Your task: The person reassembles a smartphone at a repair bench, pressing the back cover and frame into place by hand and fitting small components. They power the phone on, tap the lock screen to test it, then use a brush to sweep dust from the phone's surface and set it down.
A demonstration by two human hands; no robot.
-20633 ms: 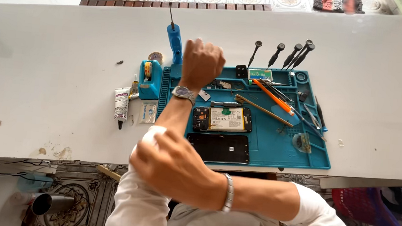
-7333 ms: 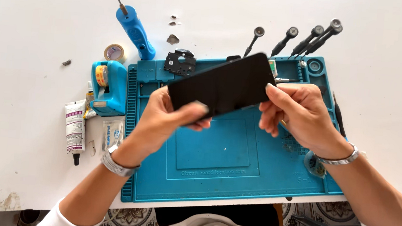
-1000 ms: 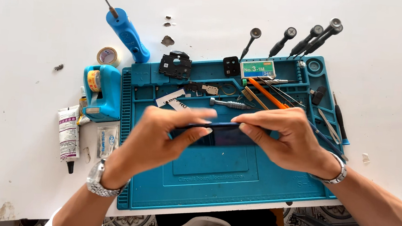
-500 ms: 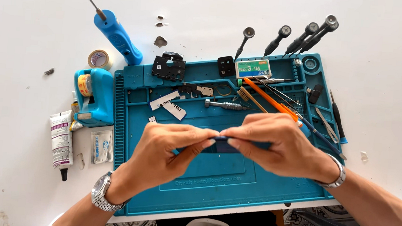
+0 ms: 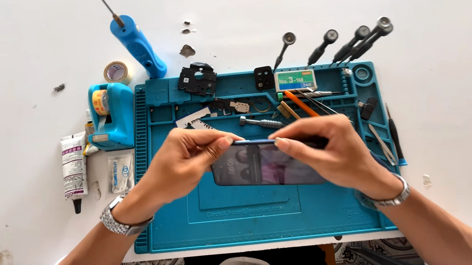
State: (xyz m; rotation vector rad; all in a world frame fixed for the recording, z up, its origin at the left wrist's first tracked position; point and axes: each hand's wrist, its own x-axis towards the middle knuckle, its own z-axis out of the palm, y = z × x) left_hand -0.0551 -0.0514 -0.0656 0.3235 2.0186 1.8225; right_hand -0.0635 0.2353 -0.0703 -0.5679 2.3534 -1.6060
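Both hands hold a dark smartphone (image 5: 264,165) on its long edge above the blue repair mat (image 5: 252,212). My left hand (image 5: 186,159) pinches its top edge at the left end between thumb and fingers. At the right end, my right hand (image 5: 333,151) grips the top edge with curled fingers. The phone's glossy screen faces me and shows reflections. A metal watch sits on each wrist.
Tweezers, an orange tool, small parts and a small box (image 5: 295,80) fill the mat's back trays. Several screwdrivers (image 5: 341,45) lie behind. A blue electric screwdriver (image 5: 136,43), tape dispenser (image 5: 108,114), tape roll (image 5: 117,72) and glue tube (image 5: 73,167) sit left on the white table.
The phone has been tilted up so its screen faces me. Both hands have shifted slightly along its top edge, still pinching it over the mat.
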